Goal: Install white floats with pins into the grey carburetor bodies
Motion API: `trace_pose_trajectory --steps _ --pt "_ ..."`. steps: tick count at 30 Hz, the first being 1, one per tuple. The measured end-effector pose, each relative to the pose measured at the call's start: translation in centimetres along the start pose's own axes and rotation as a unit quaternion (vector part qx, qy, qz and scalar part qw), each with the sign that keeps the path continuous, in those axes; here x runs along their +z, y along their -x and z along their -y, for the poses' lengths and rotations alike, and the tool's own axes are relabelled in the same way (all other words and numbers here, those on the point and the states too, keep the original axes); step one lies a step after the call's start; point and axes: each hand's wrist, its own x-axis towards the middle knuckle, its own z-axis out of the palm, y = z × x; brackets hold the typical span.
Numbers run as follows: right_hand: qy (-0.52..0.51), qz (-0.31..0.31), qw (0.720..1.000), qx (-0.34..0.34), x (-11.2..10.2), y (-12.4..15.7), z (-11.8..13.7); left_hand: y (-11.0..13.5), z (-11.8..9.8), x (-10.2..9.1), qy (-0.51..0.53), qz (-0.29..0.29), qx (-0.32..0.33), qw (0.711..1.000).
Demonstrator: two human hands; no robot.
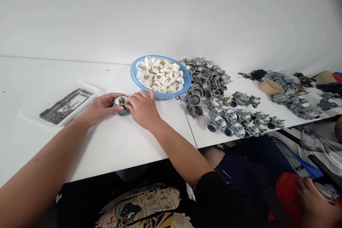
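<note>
A small metal carburetor body with a white float in it is on the white table. Around its left side, the fingers and thumb of my left hand are closed, steadying it. My right hand meets it from the right, thumb and fingertips pinched together over the float. Whatever is in that pinch is too small to make out. Behind my right hand stands a blue plastic basket heaped with white floats. To the left of my hands, a translucent white tray holds thin grey metal pins.
Right of the basket lies a pile of bare carburetor bodies. Rows of bodies fitted with white floats stand near the front edge. Farther right are a brown round container and more metal parts. A co-worker's hand shows at lower right.
</note>
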Motion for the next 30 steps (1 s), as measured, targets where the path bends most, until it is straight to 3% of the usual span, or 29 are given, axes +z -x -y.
trace_pose_trajectory --steps 5,30 --pt "0.017 -0.01 1.0 0.01 -0.34 0.04 -0.35 0.16 -0.37 0.39 0.026 -0.005 -0.046 0.999" --pt "0.009 -0.017 1.0 0.018 0.02 -0.03 0.25 0.13 -0.84 0.86 0.034 -0.016 -0.041 0.998"
